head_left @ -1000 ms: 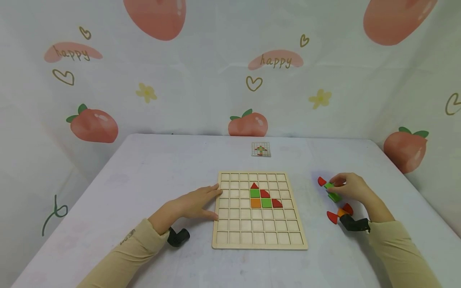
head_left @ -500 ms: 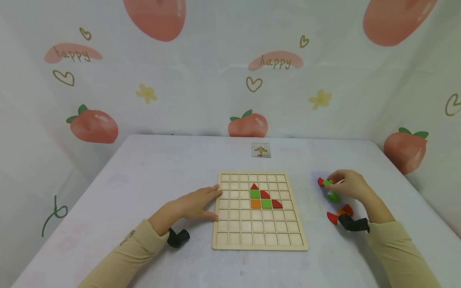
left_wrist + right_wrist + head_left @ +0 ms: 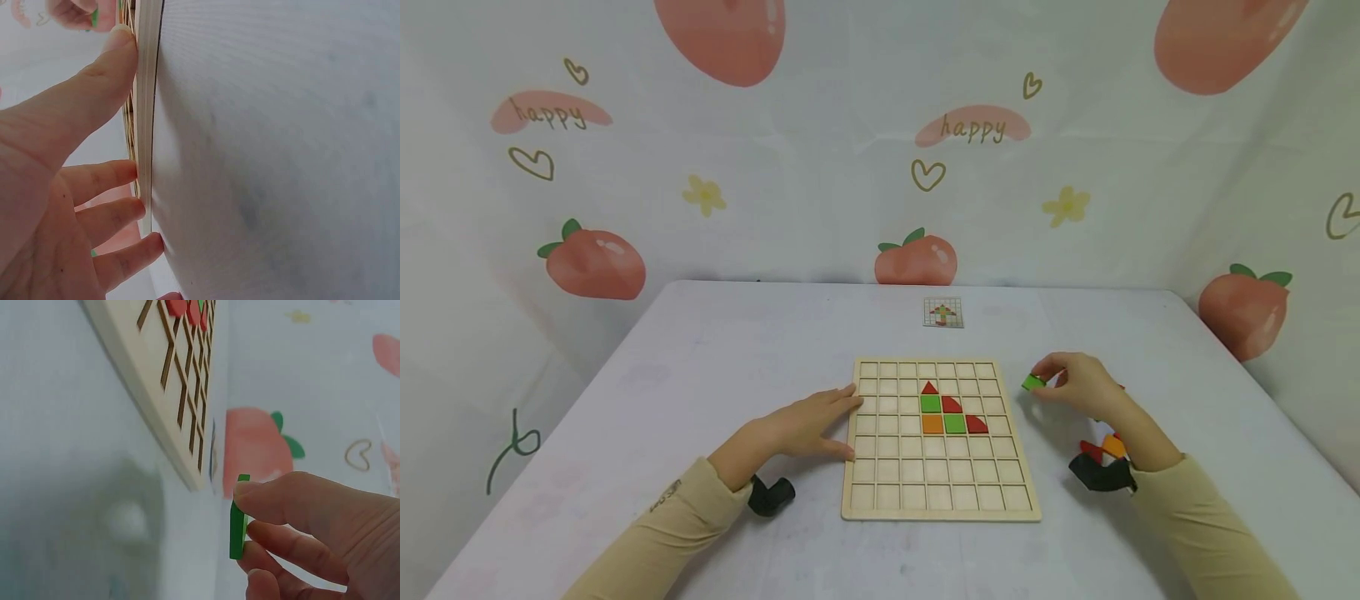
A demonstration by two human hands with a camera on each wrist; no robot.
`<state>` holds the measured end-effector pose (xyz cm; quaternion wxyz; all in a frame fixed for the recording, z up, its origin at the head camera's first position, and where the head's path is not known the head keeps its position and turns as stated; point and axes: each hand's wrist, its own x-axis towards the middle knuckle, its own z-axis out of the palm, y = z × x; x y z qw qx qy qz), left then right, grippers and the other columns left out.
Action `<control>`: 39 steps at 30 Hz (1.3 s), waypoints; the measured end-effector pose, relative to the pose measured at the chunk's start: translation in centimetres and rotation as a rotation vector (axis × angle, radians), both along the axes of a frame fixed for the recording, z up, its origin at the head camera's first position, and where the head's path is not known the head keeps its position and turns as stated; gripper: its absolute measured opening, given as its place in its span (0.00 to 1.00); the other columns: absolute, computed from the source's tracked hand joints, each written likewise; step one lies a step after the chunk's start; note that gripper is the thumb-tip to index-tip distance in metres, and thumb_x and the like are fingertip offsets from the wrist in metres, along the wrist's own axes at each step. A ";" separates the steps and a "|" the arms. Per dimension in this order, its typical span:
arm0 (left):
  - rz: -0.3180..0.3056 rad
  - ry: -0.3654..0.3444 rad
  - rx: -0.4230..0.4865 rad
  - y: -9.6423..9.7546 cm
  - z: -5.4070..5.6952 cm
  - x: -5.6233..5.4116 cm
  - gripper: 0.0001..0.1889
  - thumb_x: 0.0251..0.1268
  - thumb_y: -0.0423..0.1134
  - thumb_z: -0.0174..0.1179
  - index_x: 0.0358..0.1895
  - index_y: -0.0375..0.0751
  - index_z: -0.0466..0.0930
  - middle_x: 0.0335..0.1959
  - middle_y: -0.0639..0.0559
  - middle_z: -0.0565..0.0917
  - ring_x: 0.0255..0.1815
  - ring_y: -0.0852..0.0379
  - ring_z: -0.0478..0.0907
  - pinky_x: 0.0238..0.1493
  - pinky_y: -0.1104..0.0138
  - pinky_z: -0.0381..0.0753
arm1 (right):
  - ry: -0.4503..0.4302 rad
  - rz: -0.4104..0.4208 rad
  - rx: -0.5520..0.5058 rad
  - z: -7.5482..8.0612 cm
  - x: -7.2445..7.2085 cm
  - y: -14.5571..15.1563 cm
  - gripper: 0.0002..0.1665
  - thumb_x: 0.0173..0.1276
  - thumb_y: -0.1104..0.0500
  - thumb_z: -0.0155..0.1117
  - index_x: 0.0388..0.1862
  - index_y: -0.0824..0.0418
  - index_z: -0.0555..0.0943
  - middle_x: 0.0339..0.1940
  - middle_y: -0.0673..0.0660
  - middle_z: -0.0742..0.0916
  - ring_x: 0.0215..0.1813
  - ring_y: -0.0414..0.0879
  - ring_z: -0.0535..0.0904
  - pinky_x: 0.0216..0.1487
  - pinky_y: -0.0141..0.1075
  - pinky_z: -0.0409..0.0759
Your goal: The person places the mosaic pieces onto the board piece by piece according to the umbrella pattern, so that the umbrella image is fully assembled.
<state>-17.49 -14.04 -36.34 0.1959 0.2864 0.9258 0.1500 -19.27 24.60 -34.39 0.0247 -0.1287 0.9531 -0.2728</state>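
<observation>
My right hand (image 3: 1078, 385) pinches a green square tile (image 3: 1032, 382) between thumb and fingers, just right of the wooden grid board (image 3: 940, 512). In the right wrist view the green tile (image 3: 238, 519) is seen edge-on, raised off the table. My left hand (image 3: 801, 422) has its fingers spread, their tips touching the board's left edge; the left wrist view shows the thumb and fingertips along that side (image 3: 147, 119). Set in the board are a red triangle (image 3: 929, 388), green squares (image 3: 931, 404), an orange square (image 3: 932, 424) and red quarter-circles (image 3: 977, 424).
Right of the board, partly behind my right wrist, lie loose pieces, among them an orange tile (image 3: 1114, 447) and a red one (image 3: 1091, 451). A small card (image 3: 943, 312) with a coloured pattern on a grid lies beyond the board. Black wrist devices (image 3: 771, 496) are strapped on both arms.
My right hand has picked the green tile from among the loose pieces and carried it left toward the board. The left hand has stayed at the board's edge.
</observation>
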 end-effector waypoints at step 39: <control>-0.012 0.007 -0.002 0.0 -0.2 -0.2 0.43 0.57 0.56 0.61 0.71 0.38 0.56 0.75 0.40 0.51 0.75 0.42 0.51 0.73 0.50 0.56 | -0.058 0.405 -0.049 -1.0 0.5 -11.9 0.10 0.53 0.60 0.72 0.34 0.60 0.82 0.28 0.51 0.84 0.26 0.38 0.70 0.27 0.25 0.70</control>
